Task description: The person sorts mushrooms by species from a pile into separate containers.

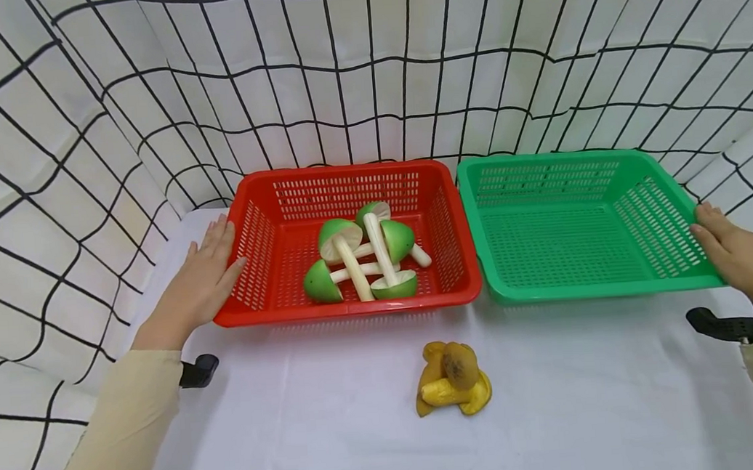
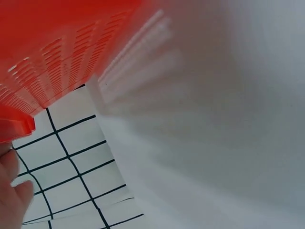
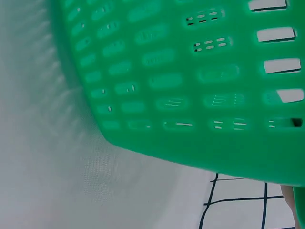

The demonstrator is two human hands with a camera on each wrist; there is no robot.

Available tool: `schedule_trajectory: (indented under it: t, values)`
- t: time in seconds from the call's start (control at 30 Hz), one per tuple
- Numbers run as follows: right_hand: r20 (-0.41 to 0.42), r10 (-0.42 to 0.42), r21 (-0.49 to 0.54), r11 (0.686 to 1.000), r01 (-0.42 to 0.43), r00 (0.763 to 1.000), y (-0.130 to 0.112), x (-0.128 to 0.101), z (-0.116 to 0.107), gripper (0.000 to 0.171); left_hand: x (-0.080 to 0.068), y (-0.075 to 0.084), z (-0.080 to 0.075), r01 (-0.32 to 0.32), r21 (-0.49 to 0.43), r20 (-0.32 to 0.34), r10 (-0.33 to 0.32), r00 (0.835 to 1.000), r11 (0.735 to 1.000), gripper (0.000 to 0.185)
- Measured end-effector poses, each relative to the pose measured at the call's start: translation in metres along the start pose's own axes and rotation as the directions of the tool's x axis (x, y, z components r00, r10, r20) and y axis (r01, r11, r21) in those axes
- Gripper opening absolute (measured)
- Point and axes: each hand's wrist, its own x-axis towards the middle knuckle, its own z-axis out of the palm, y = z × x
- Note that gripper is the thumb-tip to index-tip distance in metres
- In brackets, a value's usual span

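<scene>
A red basket [image 1: 268,191] stands on the white cloth and holds several green-capped toy mushrooms [image 1: 360,258] with white stems. My left hand [image 1: 204,275] rests flat against its left rim, fingers straight. A green basket [image 1: 649,194] sits to its right with nothing inside. My right hand [image 1: 732,254] touches the green basket's right rim, fingers relaxed. A small pile of yellow-brown toy mushrooms [image 1: 453,378] lies on the cloth in front of the baskets. The left wrist view shows the red basket wall [image 2: 52,62] from below, and the right wrist view shows the green basket wall [image 3: 190,86].
A white cloth [image 1: 337,427] covers the table. Black-gridded white fabric [image 1: 364,61] walls in the back and both sides. A black strap [image 1: 197,370] shows at the left wrist and another [image 1: 724,326] at the right.
</scene>
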Motion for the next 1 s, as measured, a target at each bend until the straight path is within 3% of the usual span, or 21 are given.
schedule_trajectory:
  t: [0.17, 0.3, 0.37, 0.43, 0.5, 0.53, 0.57, 0.63, 0.7, 0.8, 0.9, 1.0]
  values:
    - [0.026, -0.015, -0.009, 1.000, 0.015, 1.000, -0.012, -0.005, 0.002, 0.064, -0.007, 0.007, -0.002, -0.024, 0.085, -0.126, 0.035, 0.991, 0.996, 0.065]
    - [0.018, -0.028, -0.002, 1.000, 0.028, 0.999, -0.013, -0.005, 0.003, 0.062, -0.014, 0.024, -0.009, -0.044, 0.078, -0.271, 0.064, 0.961, 0.996, 0.059]
    - [0.018, -0.025, -0.001, 1.000, 0.025, 1.000, -0.013, -0.005, 0.003, 0.060, -0.018, 0.040, -0.012, -0.102, 0.038, -0.370, 0.109, 0.923, 0.994, 0.055]
    - [0.019, -0.017, -0.001, 1.000, 0.017, 1.000, -0.014, -0.005, 0.003, 0.059, -0.024, 0.063, -0.012, -0.203, -0.032, -0.473, 0.164, 0.865, 0.979, 0.047]
    - [0.016, -0.003, 0.006, 1.000, 0.003, 1.000, -0.015, -0.004, 0.003, 0.058, -0.032, 0.092, -0.010, -0.346, -0.107, -0.544, 0.236, 0.805, 0.932, 0.037]
    - [0.016, 0.007, 0.009, 1.000, -0.007, 1.000, -0.015, -0.004, 0.002, 0.057, -0.037, 0.108, -0.008, -0.414, -0.150, -0.557, 0.269, 0.786, 0.898, 0.033]
    - [0.014, 0.019, 0.016, 1.000, -0.020, 1.000, -0.016, -0.004, 0.002, 0.056, -0.043, 0.124, -0.004, -0.466, -0.195, -0.549, 0.298, 0.781, 0.863, 0.029]
    - [0.004, 0.038, 0.023, 0.999, -0.038, 0.999, -0.016, -0.003, 0.001, 0.055, -0.053, 0.152, 0.007, -0.523, -0.302, -0.480, 0.347, 0.805, 0.797, 0.024]
    - [-0.008, 0.051, 0.022, 0.998, -0.051, 0.999, -0.016, -0.002, 0.000, 0.055, -0.059, 0.174, 0.022, -0.525, -0.398, -0.373, 0.390, 0.842, 0.752, 0.020]
    - [-0.026, 0.059, 0.022, 0.998, -0.058, 0.998, -0.015, -0.001, 0.000, 0.055, -0.064, 0.192, 0.047, -0.476, -0.509, -0.236, 0.416, 0.878, 0.717, 0.018]
    - [-0.031, 0.067, 0.022, 0.998, -0.066, 0.997, -0.015, 0.000, -0.001, 0.054, -0.066, 0.202, 0.065, -0.441, -0.562, -0.183, 0.415, 0.891, 0.700, 0.017]
    - [-0.028, 0.079, 0.016, 0.997, -0.078, 0.997, -0.015, 0.000, -0.002, 0.054, -0.068, 0.208, 0.080, -0.390, -0.553, -0.135, 0.383, 0.914, 0.736, 0.017]
